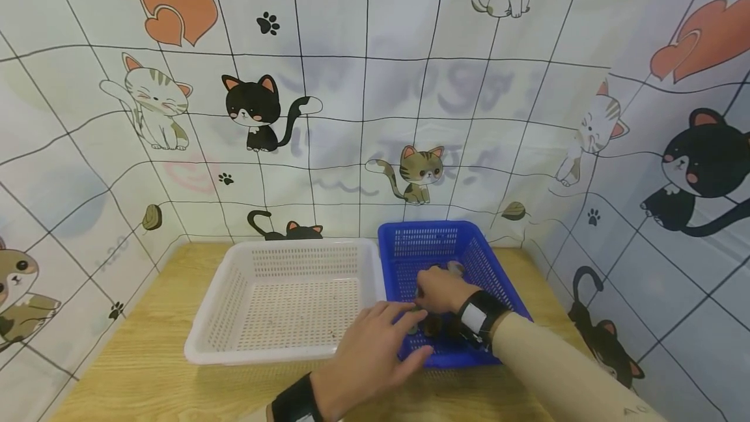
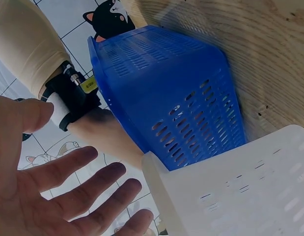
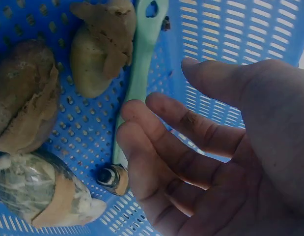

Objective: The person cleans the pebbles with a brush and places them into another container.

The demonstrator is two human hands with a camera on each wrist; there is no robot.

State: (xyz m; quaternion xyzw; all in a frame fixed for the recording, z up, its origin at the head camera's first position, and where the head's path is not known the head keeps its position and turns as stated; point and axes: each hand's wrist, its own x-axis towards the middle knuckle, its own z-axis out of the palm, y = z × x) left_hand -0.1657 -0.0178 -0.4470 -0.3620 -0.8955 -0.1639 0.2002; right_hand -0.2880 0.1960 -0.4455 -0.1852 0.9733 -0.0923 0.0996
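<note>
My right hand (image 1: 445, 290) is down inside the blue basket (image 1: 498, 279). Its loosely bent fingertips lie right at a long green handle (image 3: 139, 73) with a hole in its end; the thumb stands apart. Beside the handle is a yellowish, stone-like lump (image 3: 87, 66) with brown mud on it. Farther left sit a brown muddy lump (image 3: 26, 98) and a mottled, glossy shell (image 3: 24, 182) with a brown band. A small dark-and-white striped snail shell (image 3: 111, 177) lies by the handle's lower end. My left hand (image 1: 372, 353), fingers spread and holding nothing, hovers at the baskets' front.
A white slatted basket (image 1: 305, 298) stands left of the blue one, their rims close together. Both rest on a wooden table (image 1: 140, 344). Behind and at the sides hangs a cat-patterned sheet (image 1: 334, 135).
</note>
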